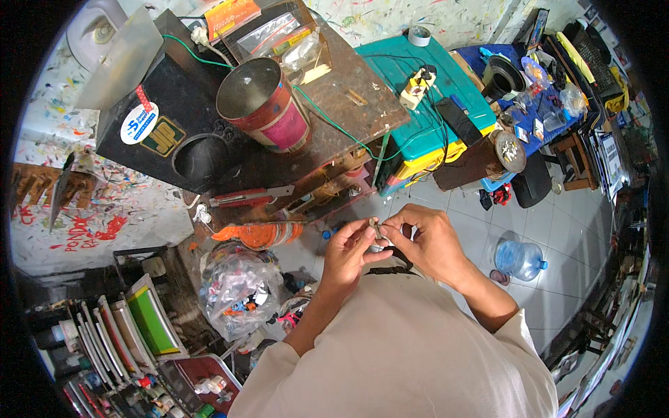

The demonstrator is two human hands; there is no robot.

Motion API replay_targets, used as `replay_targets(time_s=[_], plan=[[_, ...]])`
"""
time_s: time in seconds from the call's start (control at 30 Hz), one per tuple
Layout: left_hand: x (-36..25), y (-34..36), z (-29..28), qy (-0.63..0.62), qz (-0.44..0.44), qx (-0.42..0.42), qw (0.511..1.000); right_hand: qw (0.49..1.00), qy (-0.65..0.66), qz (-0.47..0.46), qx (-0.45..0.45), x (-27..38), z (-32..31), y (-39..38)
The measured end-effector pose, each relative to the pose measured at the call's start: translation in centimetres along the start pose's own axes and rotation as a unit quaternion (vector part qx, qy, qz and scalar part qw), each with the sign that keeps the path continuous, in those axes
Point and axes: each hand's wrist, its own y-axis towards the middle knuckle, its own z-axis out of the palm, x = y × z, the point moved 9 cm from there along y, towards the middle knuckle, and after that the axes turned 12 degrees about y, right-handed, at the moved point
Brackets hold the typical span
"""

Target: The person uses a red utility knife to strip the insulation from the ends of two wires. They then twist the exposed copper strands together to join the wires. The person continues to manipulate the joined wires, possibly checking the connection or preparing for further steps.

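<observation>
In front of my chest, both hands meet fingertip to fingertip. My left hand [347, 252] is closed in a pinch on a small, thin grey-brown piece [378, 228], too small for its kind to be told. From the other side my right hand [426, 242] grips the same piece between thumb and forefinger. Fingers cover most of it. Below the hands, a dark belt [391, 270] shows at the waist of my light beige shirt.
A wooden cabinet [348, 104] ahead bears a large red-and-pink can [279, 115] and a black speaker box [167, 132]. Right of it stands a teal-lidded storage box [390, 63] with a power strip [418, 87]. A clear bag [237, 279] is at left; a blue water jug [519, 260] lies on the floor.
</observation>
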Motion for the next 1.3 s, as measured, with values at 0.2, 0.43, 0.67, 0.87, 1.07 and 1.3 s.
replay_targets(time_s=[0.2,0.43,0.67,0.87,1.07,1.3], plan=[[0.1,-0.2,0.0,-0.008,0.001,0.010,1.000,1.000,0.008,-0.011,0.001,0.4,0.2,-0.1],[-0.1,-0.5,-0.1,-0.019,0.012,0.018,1.000,0.999,0.001,-0.040,0.005,1.1,0.4,-0.2],[-0.3,-0.6,0.0,-0.031,-0.002,0.021,0.999,0.999,0.034,-0.011,-0.006,0.7,0.7,-0.4],[0.1,-0.7,-0.5,-0.020,0.001,0.006,1.000,0.999,0.026,-0.034,-0.014,0.5,0.7,-0.4],[-0.2,-0.8,-0.4,-0.016,-0.009,0.003,1.000,0.999,0.019,-0.028,-0.003,0.8,0.8,-0.3],[-0.1,-0.8,-0.3,-0.032,-0.006,0.013,0.999,0.999,0.022,-0.045,-0.008,1.0,0.8,-0.2]])
